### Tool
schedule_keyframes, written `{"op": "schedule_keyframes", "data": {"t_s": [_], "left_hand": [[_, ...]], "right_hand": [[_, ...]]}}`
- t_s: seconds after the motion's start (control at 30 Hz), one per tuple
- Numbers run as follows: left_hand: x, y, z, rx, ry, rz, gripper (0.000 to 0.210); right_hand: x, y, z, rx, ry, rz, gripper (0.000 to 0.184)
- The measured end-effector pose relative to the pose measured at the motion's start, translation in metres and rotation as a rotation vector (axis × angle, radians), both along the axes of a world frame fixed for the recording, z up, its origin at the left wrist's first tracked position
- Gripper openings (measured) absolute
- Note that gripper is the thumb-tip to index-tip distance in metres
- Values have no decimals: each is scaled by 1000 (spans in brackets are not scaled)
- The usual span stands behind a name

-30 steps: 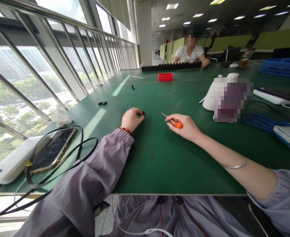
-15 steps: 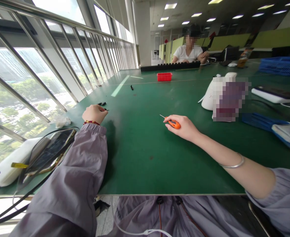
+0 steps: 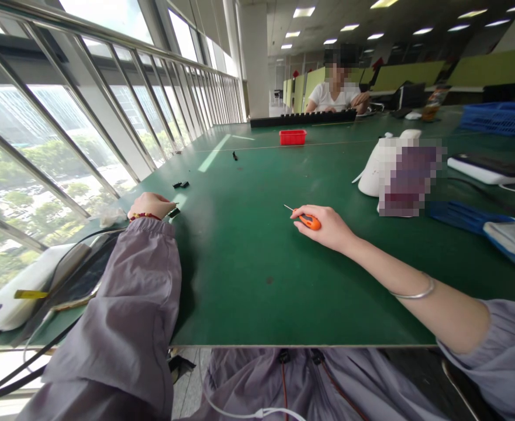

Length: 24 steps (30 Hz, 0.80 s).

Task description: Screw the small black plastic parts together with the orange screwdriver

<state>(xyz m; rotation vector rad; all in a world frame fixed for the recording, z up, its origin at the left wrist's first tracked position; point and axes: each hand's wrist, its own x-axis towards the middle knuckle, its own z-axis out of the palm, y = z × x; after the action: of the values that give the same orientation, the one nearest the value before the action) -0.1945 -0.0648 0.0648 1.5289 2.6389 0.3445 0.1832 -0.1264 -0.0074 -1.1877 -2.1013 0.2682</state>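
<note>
My left hand is at the left side of the green table, fingers pressed together. A small black piece is right at its fingertips; I cannot tell whether it is gripped or lying on the table. Just beyond that hand lie small black pieces. My right hand is closed around an orange and black screwdriver, whose thin shaft points forward and left above the tabletop. Another small black piece rests farther back.
A red bin and a long black rack stand toward the back, where a person sits. Right of me are a white object, a power bank and a blue basket. Cables and a phone lie left, beside the railing.
My left hand has moved left and slightly back toward me, and a black piece now shows below its fingertips. My right hand stays in place with the screwdriver.
</note>
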Motion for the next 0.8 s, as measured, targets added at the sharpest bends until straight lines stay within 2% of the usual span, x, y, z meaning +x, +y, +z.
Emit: {"op": "schedule_keyframes", "data": {"t_s": [0.37,0.8], "left_hand": [[-22,4,-9,48,-18,-2,24],[-20,3,-9,35,-35,-10,30]], "right_hand": [[1,1,-1,-8,-3,15,15],[1,0,-1,-8,-15,10,15]]}}
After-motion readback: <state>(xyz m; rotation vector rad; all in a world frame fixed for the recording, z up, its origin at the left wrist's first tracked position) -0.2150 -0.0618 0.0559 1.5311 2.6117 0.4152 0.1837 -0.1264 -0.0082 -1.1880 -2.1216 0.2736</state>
